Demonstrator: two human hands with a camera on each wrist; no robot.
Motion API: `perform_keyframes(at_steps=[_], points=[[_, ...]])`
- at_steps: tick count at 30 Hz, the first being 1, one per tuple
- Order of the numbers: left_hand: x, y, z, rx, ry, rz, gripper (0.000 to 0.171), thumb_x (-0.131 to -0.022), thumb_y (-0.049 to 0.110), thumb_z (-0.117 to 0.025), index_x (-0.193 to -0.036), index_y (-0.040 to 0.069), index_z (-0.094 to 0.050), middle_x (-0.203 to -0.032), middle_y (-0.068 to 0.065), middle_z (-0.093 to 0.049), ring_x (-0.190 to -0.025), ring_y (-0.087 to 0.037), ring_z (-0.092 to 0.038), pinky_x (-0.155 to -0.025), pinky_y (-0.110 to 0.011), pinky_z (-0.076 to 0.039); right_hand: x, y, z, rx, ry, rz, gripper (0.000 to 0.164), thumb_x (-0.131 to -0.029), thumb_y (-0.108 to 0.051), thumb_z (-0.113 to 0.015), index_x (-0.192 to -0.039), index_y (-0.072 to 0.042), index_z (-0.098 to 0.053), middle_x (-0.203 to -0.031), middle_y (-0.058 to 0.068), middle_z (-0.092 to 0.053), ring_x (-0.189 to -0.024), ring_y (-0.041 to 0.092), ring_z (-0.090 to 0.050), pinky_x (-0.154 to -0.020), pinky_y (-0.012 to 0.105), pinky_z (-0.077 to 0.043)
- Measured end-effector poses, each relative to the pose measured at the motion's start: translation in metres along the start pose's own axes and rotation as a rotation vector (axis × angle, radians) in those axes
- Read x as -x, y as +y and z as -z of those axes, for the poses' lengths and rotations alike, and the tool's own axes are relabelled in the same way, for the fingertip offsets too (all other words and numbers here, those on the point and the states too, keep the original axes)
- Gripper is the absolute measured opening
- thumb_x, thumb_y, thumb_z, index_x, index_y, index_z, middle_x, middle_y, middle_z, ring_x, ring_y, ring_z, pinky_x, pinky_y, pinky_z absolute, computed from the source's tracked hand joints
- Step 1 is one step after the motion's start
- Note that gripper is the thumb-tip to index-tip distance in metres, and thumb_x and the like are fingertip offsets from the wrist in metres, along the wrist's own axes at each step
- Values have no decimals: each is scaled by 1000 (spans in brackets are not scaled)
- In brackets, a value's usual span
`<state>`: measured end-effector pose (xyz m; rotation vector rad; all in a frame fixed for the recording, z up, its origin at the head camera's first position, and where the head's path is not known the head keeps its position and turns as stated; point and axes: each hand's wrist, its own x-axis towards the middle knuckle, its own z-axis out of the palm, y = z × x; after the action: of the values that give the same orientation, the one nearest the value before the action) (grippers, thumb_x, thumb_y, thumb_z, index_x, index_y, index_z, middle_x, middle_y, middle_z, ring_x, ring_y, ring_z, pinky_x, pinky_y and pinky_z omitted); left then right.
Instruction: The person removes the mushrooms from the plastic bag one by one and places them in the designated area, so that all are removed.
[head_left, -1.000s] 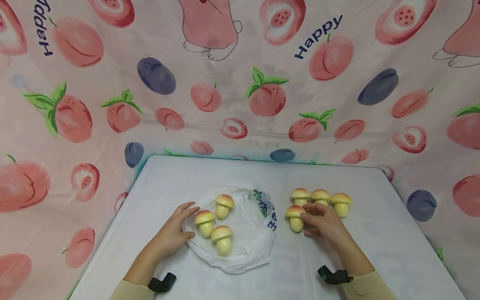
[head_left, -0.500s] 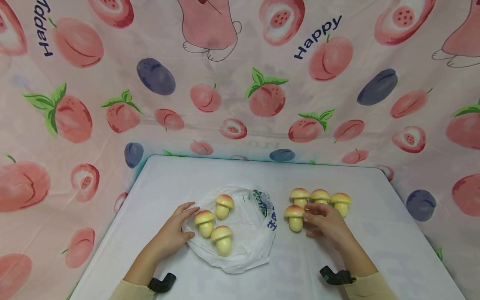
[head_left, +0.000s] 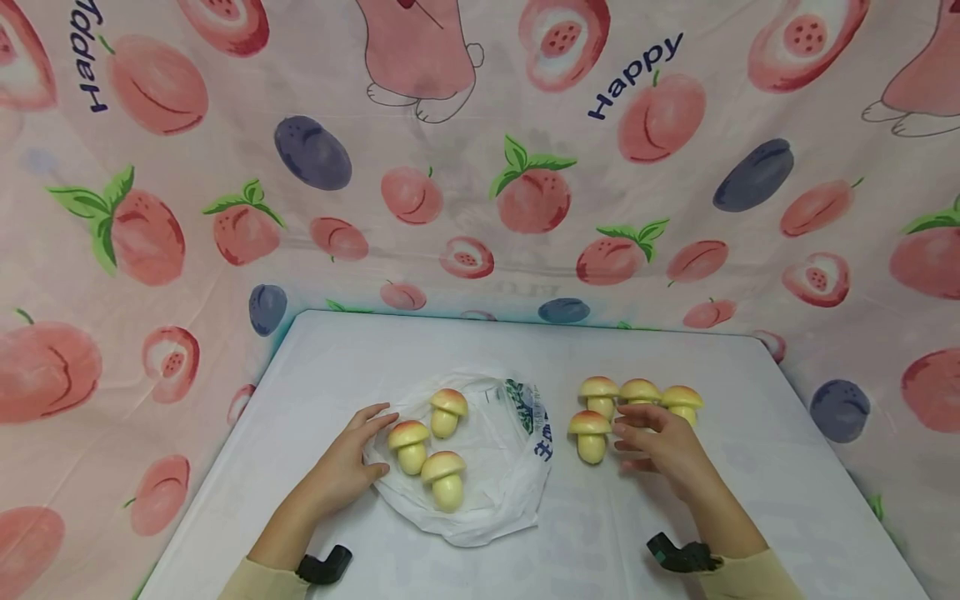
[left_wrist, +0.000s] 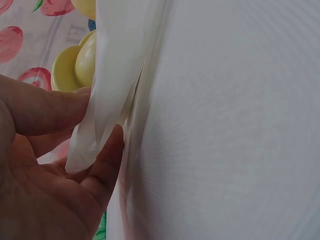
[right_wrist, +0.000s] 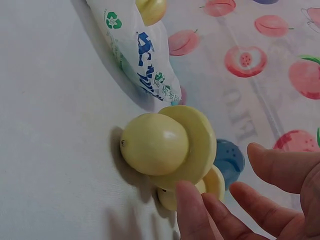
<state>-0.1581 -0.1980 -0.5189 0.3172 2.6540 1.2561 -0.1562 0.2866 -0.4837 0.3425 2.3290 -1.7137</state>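
My left hand (head_left: pixel 347 458) is at the left rim of a white plastic bag (head_left: pixel 502 492); in the left wrist view its fingers hold the bag's folded edge (left_wrist: pixel 107 110) between them. On the bag lie three toy mushrooms, one with a tan-yellow cap (head_left: pixel 444 479), with yellow stems and reddish-tinted caps. To the right, my right hand (head_left: pixel 663 446) hovers with parted fingers just beside the front toy mushroom (head_left: pixel 591 437), holding nothing. In the right wrist view that mushroom (right_wrist: pixel 157 145) lies apart from the thumb. Behind it is a row of three more mushrooms (head_left: pixel 598 396), partly covered by the fingers.
Everything rests on a white table (head_left: pixel 750 500). A peach-print cloth (head_left: pixel 465 167) hangs behind and around the table. Printed green and blue markings (head_left: pixel 531 412) show on the bag's right side. Black wrist-camera mounts (head_left: pixel 326 567) sit at both wrists.
My right hand has let go of the front toy mushroom and drawn slightly to the right, its fingers parting. The left hand and the bag stay as they were.
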Motion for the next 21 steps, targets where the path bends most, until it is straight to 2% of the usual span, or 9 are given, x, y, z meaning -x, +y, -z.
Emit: perform_keyframes(at_steps=[12, 18, 21], points=[[0, 0, 0, 4, 2, 3, 76, -89, -9, -75, -159, 8, -51, -176, -10, -30, -164, -45, -26, -128, -67, -31, 8, -7, -1, -8, -14, 27, 58, -104, -22, -72, -153, 2, -52, -139, 23, -63, -102, 22, -78, -77, 37, -68], [0, 0, -1, 8, 3, -1, 76, -89, -10, -75, -159, 8, -51, -176, -10, -30, -164, -45, -26, -128, -67, -30, 9, -10, -5, -28, -22, 45, 56, -103, -21, -73, -151, 2, -54, -131, 15, -67, -99, 21, -79, -76, 37, -68], [0, 0, -1, 4, 5, -2, 76, -89, -10, -75, -159, 8, -51, -176, -10, -30, -164, -45, -26, -128, -67, -30, 10, -11, -10, -26, -29, 49, 54, -103, -20, -73, -150, 1, -55, -134, 18, -67, -99, 22, -79, -75, 37, -68]])
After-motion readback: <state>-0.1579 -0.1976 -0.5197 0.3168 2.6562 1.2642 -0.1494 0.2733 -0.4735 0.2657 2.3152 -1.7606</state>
